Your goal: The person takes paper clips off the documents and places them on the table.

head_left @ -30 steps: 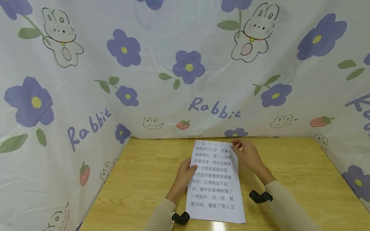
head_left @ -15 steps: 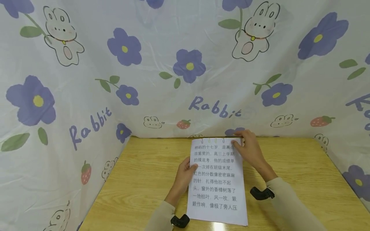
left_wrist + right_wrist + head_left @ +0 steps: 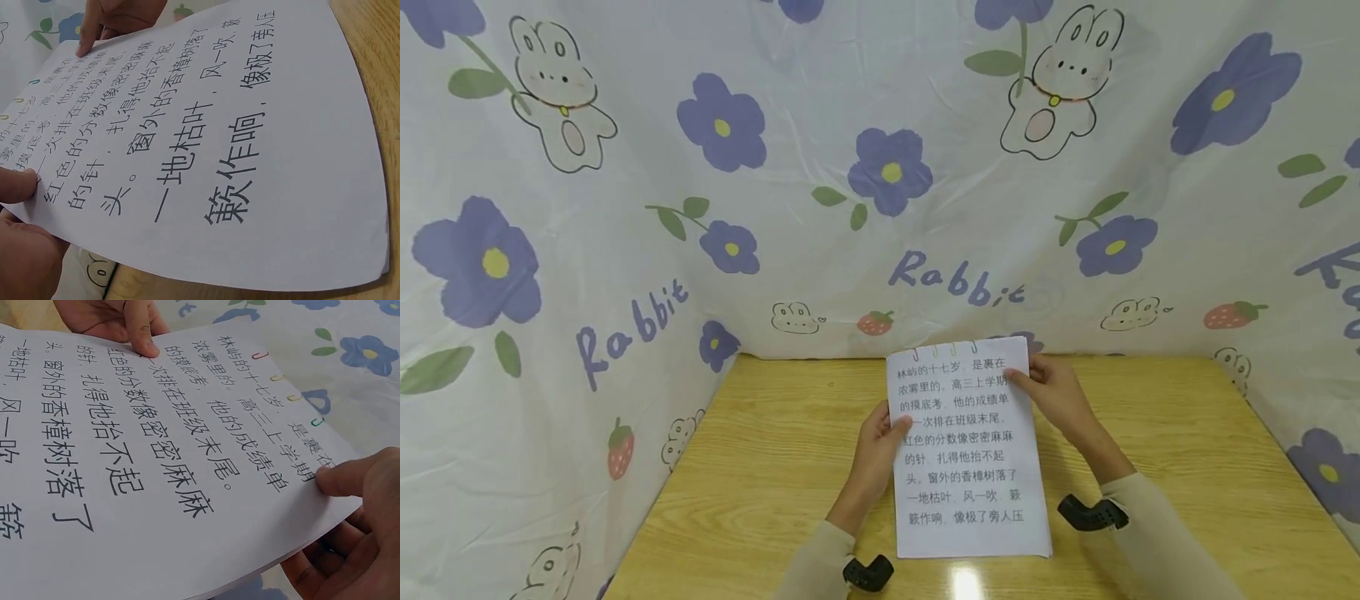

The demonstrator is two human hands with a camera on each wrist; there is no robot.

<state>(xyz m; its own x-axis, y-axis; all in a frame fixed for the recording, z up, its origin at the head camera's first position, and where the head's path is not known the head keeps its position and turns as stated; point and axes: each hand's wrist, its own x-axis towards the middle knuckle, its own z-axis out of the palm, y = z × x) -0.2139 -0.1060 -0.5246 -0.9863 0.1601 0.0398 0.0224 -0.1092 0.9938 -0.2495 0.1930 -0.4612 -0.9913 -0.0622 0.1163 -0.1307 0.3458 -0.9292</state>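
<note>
A stack of white paper sheets printed with large Chinese characters is held up off the table, its top edge raised against the backdrop. Several coloured paper clips line that top edge. My left hand grips the left edge, thumb on the printed face and fingers behind. My right hand pinches the right edge near the upper corner, its thumb on top and fingers underneath, as the right wrist view shows. The sheets hide most of the fingers behind them.
A wood-grain table lies beneath the papers. Behind and to the sides hangs a white cloth printed with purple flowers and rabbits. Black wrist cameras sit on both forearms, the left one near the papers' lower left corner.
The papers have risen and tilted up towards the head camera. My right hand has shifted from the top right corner down onto the right edge. The left hand keeps its grip.
</note>
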